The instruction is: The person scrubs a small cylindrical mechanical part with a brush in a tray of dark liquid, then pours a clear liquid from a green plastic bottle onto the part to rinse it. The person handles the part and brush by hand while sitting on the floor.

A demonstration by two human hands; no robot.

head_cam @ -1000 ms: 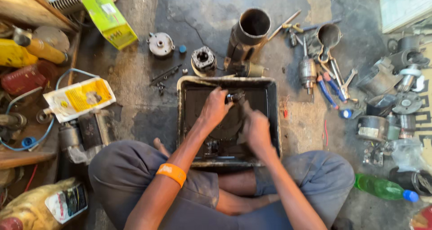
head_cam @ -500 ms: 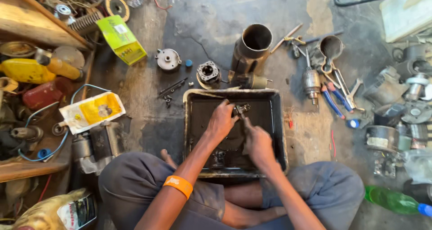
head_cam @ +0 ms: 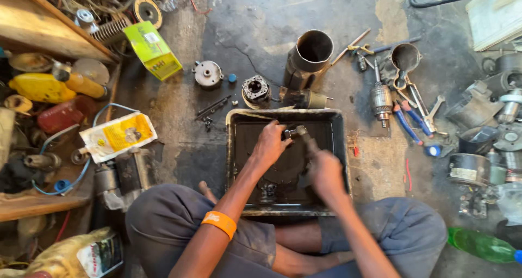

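Head view: a small metal part (head_cam: 293, 131) sits over the black oily tray (head_cam: 340, 147) on the floor, pinched in the left hand (head_cam: 270, 143). The right hand (head_cam: 325, 172) grips a brush (head_cam: 309, 143) against it. A steel cylinder (head_cam: 310, 57) stands just beyond the tray.

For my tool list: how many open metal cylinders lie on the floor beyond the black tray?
2: a large metal tube directly behind the tray, and a smaller cup-shaped housing to its right. Others may hide in the right-side clutter.
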